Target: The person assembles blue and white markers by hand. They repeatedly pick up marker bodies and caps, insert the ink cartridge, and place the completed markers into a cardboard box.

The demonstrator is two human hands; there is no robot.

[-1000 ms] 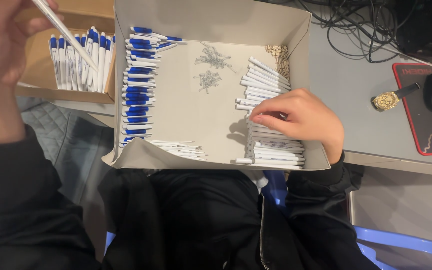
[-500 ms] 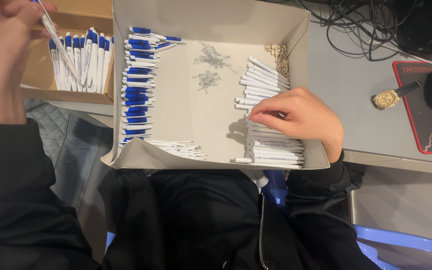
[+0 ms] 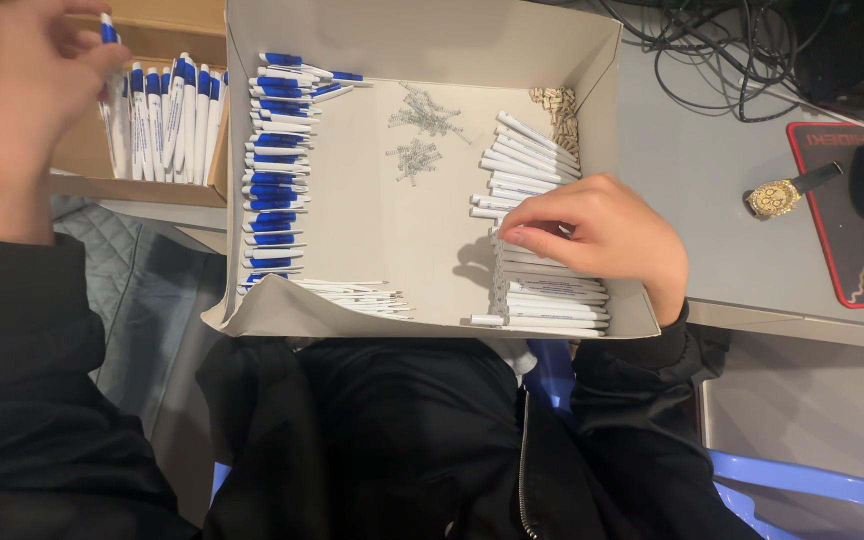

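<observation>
The person wears a black jacket of a smooth, slightly matte cloth, with long sleeves that reach down to both wrists. The left hand [image 3: 37, 85] and the right hand [image 3: 602, 235] are bare: no gloves, no rings, no watch can be seen on them. The left sleeve is wide and makes soft folds along the forearm; its end is plain, without a button. The right sleeve ends in a close cuff just behind the wrist and is creased there. At the front of the jacket a zipper with small metal-coloured teeth runs down in a light curve. The cloth over the lap is also black, with broad, loose folds.
</observation>
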